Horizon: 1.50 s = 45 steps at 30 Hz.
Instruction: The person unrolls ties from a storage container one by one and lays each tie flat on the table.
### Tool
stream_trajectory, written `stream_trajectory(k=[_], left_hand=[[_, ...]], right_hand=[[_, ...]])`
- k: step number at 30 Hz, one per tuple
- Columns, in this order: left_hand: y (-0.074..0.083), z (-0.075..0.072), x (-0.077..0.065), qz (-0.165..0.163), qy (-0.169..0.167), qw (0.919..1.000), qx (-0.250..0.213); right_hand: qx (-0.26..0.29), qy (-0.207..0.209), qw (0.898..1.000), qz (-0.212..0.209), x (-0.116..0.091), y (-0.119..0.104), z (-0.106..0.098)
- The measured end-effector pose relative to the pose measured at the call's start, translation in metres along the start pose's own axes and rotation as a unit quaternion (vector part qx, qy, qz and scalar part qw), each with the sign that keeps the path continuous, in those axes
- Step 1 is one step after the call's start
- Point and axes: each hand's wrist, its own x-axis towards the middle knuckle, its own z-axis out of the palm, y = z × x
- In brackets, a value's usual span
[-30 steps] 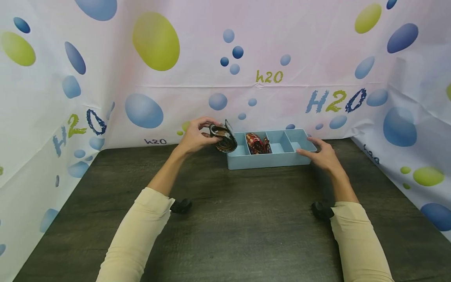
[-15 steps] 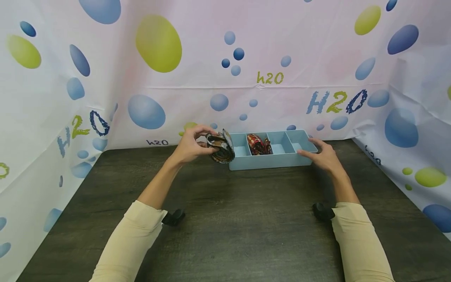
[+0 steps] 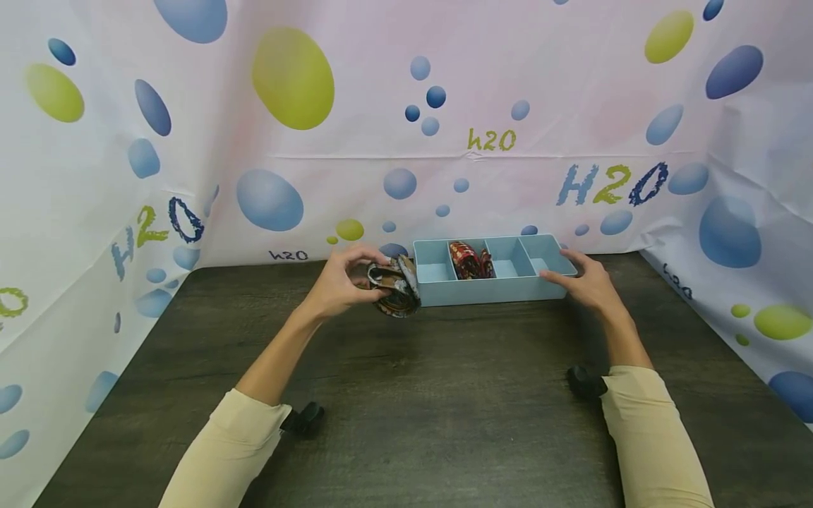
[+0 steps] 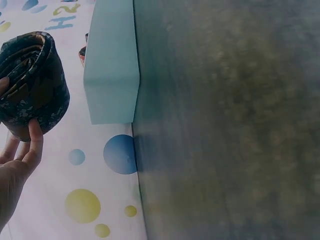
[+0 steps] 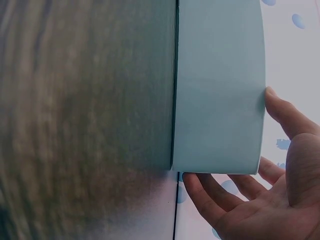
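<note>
At the box's left end, my left hand (image 3: 336, 283) holds a rolled-up patterned cloth (image 3: 400, 300) between thumb and fingers. The cloth is dark with brown and whitish patches; its coiled edge shows in the head view, a loose flap on its right. In the left wrist view the roll (image 4: 42, 102) stands apart from the box. A light blue divided box (image 3: 489, 290) lies along the back of the table. My right hand (image 3: 589, 283) grips its right end, the thumb (image 5: 285, 110) at the rim and the fingers against the end wall.
A red patterned rolled cloth (image 3: 466, 262) sits in the box's second compartment from the left. The dark wood-grain table (image 3: 438, 395) ends at the back against a white sheet (image 3: 356, 141) printed with bubbles, which also closes off both sides.
My left hand has come down and slightly nearer with the rolled cloth, from the height of the box's rim to lower beside its left end. My right hand and the box stay put.
</note>
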Motion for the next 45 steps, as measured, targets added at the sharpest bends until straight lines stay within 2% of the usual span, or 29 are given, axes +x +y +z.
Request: stream_trajectory(k=[8, 12, 19, 28, 33, 39, 45], left_hand=[[0.000, 0.005, -0.014, -0.018, 0.014, 0.9994, 0.026], [0.001, 0.006, -0.018, -0.016, 0.013, 0.9997, 0.011], [0.001, 0.009, -0.027, -0.010, -0.007, 0.9999, 0.004], [-0.006, 0.020, -0.040, -0.031, -0.045, 0.9985, 0.011], [-0.007, 0.026, -0.044, -0.039, -0.054, 0.9967, 0.046], [-0.006, 0.030, -0.039, -0.055, -0.062, 0.9921, 0.094], [-0.010, 0.034, -0.031, -0.032, -0.085, 0.9802, 0.176]], right_hand=[[0.003, 0.000, 1.000, 0.000, -0.001, 0.000, 0.000], [0.003, -0.001, 1.000, -0.001, -0.001, 0.000, 0.000], [0.001, -0.002, 1.000, -0.002, -0.001, 0.000, 0.001], [-0.004, -0.002, 1.000, -0.002, -0.001, -0.001, 0.001], [-0.002, -0.001, 1.000, -0.003, -0.001, -0.001, 0.000], [-0.005, -0.001, 1.000, -0.003, -0.002, -0.002, -0.001], [-0.008, -0.005, 1.000, 0.000, -0.001, -0.002, 0.000]])
